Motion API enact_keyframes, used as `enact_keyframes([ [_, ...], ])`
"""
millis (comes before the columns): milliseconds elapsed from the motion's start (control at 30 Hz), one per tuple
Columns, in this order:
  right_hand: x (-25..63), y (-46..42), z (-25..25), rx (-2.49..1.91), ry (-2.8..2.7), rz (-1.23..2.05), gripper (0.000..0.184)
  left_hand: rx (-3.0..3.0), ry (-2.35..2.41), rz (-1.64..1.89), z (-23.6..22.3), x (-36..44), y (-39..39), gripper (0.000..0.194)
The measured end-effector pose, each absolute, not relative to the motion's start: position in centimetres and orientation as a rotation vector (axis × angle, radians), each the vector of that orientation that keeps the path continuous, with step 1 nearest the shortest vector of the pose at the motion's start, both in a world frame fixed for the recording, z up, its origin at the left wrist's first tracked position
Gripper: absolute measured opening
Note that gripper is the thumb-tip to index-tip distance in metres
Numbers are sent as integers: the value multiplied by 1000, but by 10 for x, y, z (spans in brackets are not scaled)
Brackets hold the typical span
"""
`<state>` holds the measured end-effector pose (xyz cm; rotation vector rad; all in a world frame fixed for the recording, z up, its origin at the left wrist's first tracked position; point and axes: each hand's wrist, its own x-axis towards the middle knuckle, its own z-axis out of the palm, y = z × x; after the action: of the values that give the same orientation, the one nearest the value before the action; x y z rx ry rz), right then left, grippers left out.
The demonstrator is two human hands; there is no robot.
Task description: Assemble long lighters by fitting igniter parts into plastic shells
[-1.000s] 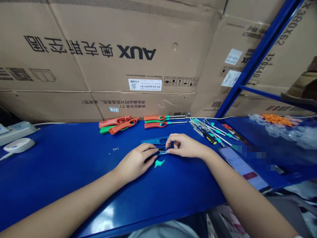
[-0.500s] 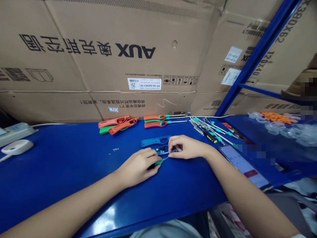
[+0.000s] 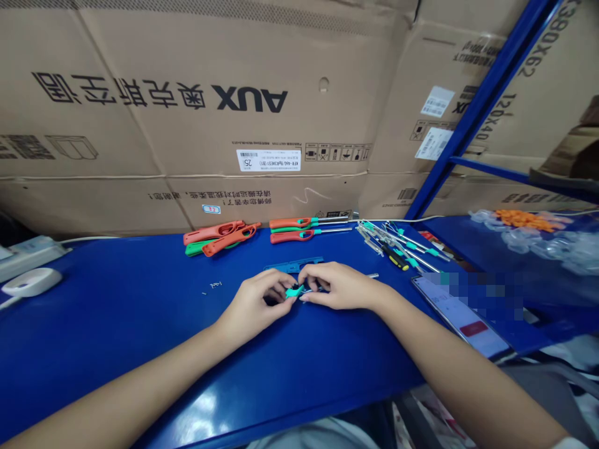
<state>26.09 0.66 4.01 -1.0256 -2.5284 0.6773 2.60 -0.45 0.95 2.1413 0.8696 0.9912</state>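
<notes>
My left hand (image 3: pixel 255 307) pinches a small green lighter trigger (image 3: pixel 294 292) between thumb and fingers. Close against its right side, my right hand (image 3: pixel 340 287) is curled with thumb and fingertips together; whatever it grips is mostly hidden. Just behind both hands lies a blue lighter shell half (image 3: pixel 292 265), partly covered by the fingers. A metal rod tip (image 3: pixel 373 275) sticks out beyond the right hand. The other blue half, with its inner parts, is largely hidden under the hands.
Orange and green lighter shells (image 3: pixel 219 236) lie at the back left, beside several lighters with metal rods (image 3: pixel 309 228). Rods with green parts and a screwdriver (image 3: pixel 395 257) lie right, near a phone (image 3: pixel 461 318). Tiny metal pieces (image 3: pixel 215 285) sit left. Cardboard (image 3: pixel 187 143) stands behind.
The green trigger lay loose on the table; my left hand has picked it up and raised it toward the blue parts. My right hand has moved left, close to it.
</notes>
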Motion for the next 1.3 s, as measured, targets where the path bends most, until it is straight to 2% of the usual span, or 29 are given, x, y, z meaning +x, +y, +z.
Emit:
enact_keyframes([
  [67,258,6,38,-986,-2486,653,23,2096,859,1005,9,27,-4,16],
  [167,256,6,37,-905,-2455,563,11,2088,847,1022,8,27,-4,18],
  [233,258,8,38,-888,-2449,514,10,2124,843,1030,7,26,-3,21],
  [467,282,17,49,-1131,-2423,365,11,2510,860,950,13,22,-4,25],
  [633,284,19,48,-1177,-2478,421,11,2588,897,824,12,23,-2,26],
  [1067,278,19,39,-1183,-2559,508,4,2533,912,793,8,22,1,24],
  [1300,276,15,40,-1078,-2607,544,11,2509,898,756,7,23,-1,26],
])
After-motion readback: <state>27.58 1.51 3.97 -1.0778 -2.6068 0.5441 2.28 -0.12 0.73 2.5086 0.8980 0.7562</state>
